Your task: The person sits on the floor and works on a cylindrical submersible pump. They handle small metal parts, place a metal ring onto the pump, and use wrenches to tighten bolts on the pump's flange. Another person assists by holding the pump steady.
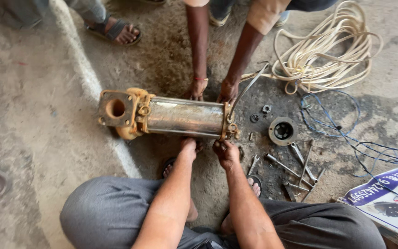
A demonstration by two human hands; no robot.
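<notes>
A long steel pump body with a rusty flanged end lies on its side on the concrete floor. My left hand presses against its near underside, fingers curled under the cylinder. My right hand grips the near edge at the right-hand collar. Across from me, another person's two hands rest on the far side of the same cylinder.
Spanners and wrenches lie scattered to the right, beside a round metal ring part and small nuts. A coil of white cable and thin blue wires sit farther right. A printed banner lies at the lower right. Bystanders' feet stand at the top.
</notes>
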